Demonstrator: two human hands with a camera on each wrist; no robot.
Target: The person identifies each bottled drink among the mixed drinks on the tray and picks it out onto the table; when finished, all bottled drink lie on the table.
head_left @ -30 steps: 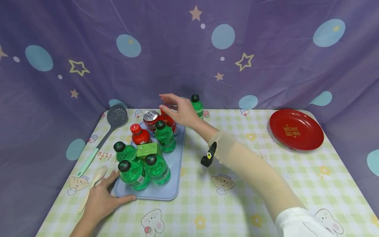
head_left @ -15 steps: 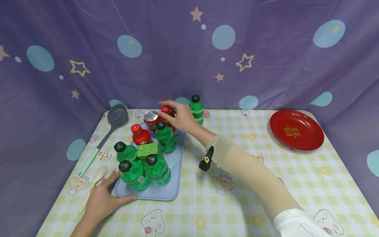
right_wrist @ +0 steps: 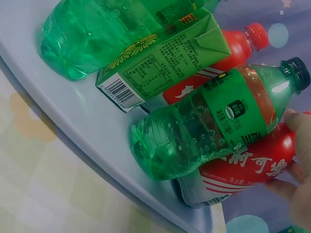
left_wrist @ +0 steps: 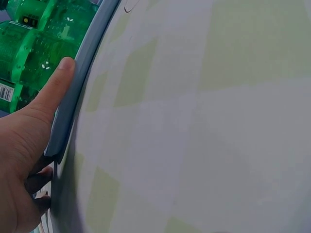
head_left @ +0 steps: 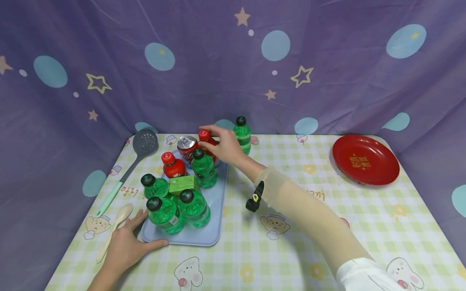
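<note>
While gripping upright red bottle (right_wrist: 265,162) near top with right hand (head_left: 228,143), held it between thumb and fingers at far-right corner of tray (head_left: 215,210), just beyond green bottle (head_left: 204,171); touched near-left corner with left hand (head_left: 125,244), fingers spread, farther off.

tray (head_left: 215,198): smooth plastic | on tray: bottles (head_left: 194,210), shiny plastic; can (head_left: 187,147), shiny metal; box (head_left: 183,185), paper | right of tray: plate (head_left: 380,166), glossy | behind tray: curtain (head_left: 218,93), cloth
</note>
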